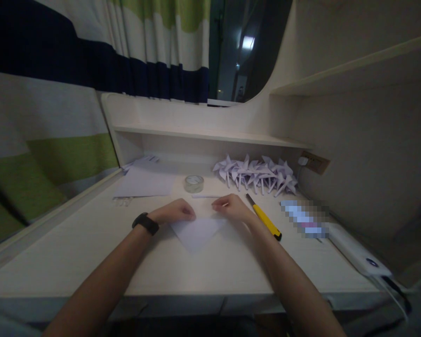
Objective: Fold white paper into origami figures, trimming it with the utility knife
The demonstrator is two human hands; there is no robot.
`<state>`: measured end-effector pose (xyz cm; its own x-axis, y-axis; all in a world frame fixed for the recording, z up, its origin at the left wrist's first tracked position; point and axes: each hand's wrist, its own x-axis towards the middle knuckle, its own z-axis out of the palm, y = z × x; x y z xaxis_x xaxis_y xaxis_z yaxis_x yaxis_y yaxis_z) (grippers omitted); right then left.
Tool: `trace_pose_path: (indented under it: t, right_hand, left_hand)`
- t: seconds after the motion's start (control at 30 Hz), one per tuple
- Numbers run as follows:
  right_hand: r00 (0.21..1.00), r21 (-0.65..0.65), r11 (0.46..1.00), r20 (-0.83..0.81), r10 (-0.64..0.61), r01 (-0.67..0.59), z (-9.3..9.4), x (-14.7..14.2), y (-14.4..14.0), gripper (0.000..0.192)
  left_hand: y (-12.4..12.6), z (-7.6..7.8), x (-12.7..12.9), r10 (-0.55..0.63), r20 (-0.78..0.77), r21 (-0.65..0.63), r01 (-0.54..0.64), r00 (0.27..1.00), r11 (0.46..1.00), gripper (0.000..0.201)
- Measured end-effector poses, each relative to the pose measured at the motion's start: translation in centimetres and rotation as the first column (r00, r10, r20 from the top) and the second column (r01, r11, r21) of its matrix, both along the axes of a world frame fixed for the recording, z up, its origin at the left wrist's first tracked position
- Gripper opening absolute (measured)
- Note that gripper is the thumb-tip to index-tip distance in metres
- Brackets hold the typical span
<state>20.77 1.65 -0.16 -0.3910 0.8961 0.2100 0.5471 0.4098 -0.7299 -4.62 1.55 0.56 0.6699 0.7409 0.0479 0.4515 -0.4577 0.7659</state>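
A white sheet of paper (196, 235), seen as a triangle with one corner toward me, lies on the desk between my forearms. My left hand (177, 211), with a black band at the wrist, has its fingers closed at the paper's far left edge. My right hand (233, 207) hovers around the far right edge, fingers curled and thumb close to the index finger; what they hold, if anything, is hidden. Just beyond my hands are a thin white paper stick (206, 196) and a roll of clear tape (194, 184). Beside my right forearm lies a yellow utility knife (264, 218).
Several white paper pinwheels (256, 173) are heaped at the back right. A stack of white paper (145, 180) lies at the back left. At right are a blurred-out phone (303, 219) and a white power strip (358, 250) with cables. A low shelf (210, 135) overhangs the back.
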Motion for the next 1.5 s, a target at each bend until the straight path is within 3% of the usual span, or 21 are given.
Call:
trace_pose_path:
  t: [0.13, 0.33, 0.73, 0.9, 1.13, 1.5]
  right_hand:
    - [0.974, -0.088, 0.982, 0.144, 0.176, -0.165, -1.0, -2.0, -0.7, 0.023]
    - [0.953, -0.199, 0.969, 0.234, 0.194, -0.148, 0.0, -0.5, -0.8, 0.019]
    - [0.894, -0.088, 0.960, 0.348, 0.281, -0.267, 1.2, -1.6, -2.4, 0.022]
    - [0.908, -0.161, 0.962, 0.325, 0.264, -0.222, 0.7, -2.6, -2.6, 0.016]
    - [0.944, -0.276, 0.944, 0.220, 0.244, -0.180, 1.2, -2.1, -2.7, 0.015]
    - [0.961, -0.373, 0.907, 0.110, 0.254, -0.197, 2.1, -0.6, -2.3, 0.021]
  left_hand:
    - [-0.4, -0.5, 1.4, -0.049, -0.046, 0.022, 0.050, 0.998, 0.998, 0.028]
    - [-0.6, -0.7, 1.4, -0.085, -0.041, 0.004, 0.085, 0.996, 0.996, 0.024]
    - [-0.9, -0.8, 1.9, -0.170, -0.086, 0.010, 0.172, 0.982, 0.985, 0.030]
    - [-1.1, -0.8, 2.1, -0.229, -0.074, 0.000, 0.230, 0.971, 0.973, 0.030]
    - [-0.8, -1.4, 1.7, -0.219, -0.068, -0.004, 0.220, 0.973, 0.976, 0.030]
    - [-0.2, -0.3, 0.5, -0.201, -0.041, -0.056, 0.199, 0.979, 0.978, 0.022]
